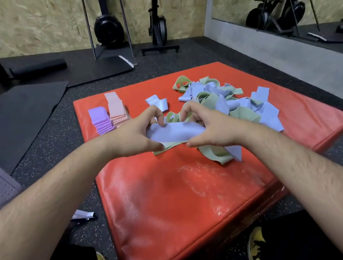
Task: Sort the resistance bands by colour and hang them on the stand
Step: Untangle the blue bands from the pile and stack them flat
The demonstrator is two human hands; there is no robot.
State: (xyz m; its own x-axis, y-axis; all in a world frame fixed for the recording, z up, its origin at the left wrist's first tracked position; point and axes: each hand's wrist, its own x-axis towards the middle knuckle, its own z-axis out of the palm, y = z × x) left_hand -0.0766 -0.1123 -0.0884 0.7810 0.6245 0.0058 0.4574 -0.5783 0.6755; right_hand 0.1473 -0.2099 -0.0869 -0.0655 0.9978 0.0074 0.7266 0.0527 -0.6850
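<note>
Left hand and right hand each pinch one end of a pale blue resistance band over the red mat, beside the tangled blue-and-green pile at right; the folded purple stack and pink stack lie far left

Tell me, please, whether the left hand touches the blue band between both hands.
Touching. The head view shows the left hand gripping the blue band, thumb beneath, fingers curled over.
</note>
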